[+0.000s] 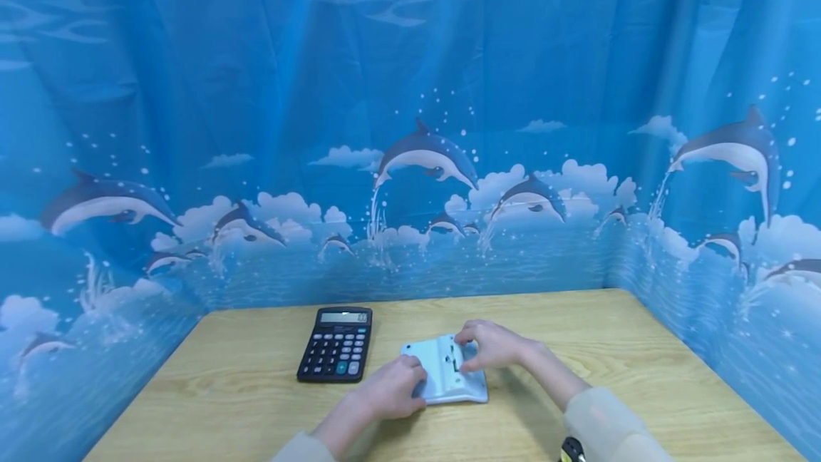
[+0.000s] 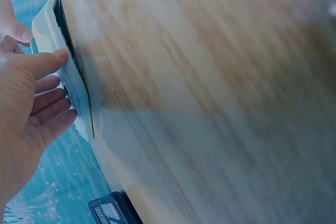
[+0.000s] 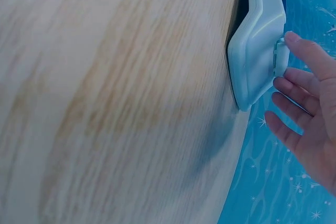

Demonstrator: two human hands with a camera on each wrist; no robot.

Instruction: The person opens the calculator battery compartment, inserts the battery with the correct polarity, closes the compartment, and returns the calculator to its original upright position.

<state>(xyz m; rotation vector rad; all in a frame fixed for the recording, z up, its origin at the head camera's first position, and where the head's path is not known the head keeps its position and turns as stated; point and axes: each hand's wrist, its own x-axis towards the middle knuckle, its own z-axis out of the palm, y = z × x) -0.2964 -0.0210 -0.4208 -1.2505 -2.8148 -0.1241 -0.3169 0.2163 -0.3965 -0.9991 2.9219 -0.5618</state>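
Note:
A light blue calculator (image 1: 432,369) lies on the table with its back up and an uncovered battery slot (image 1: 456,360) in that back. At its left side, my left hand (image 1: 393,387) grips the edge, thumb at the near side and fingers over the far side in the left wrist view. My right hand (image 1: 492,346) is over the calculator's right part. Between its thumb and index finger it pinches a small light blue battery cover (image 3: 282,57), which stands up at the slot. The other fingers of that hand spread loosely. The calculator's keys face down, out of sight.
A black desk calculator (image 1: 336,344) with its display lit lies face up to the left on the wooden table (image 1: 256,383). Behind the table hangs a blue curtain (image 1: 410,77) printed with dolphins. A small black and yellow object (image 1: 571,450) shows beside the right sleeve.

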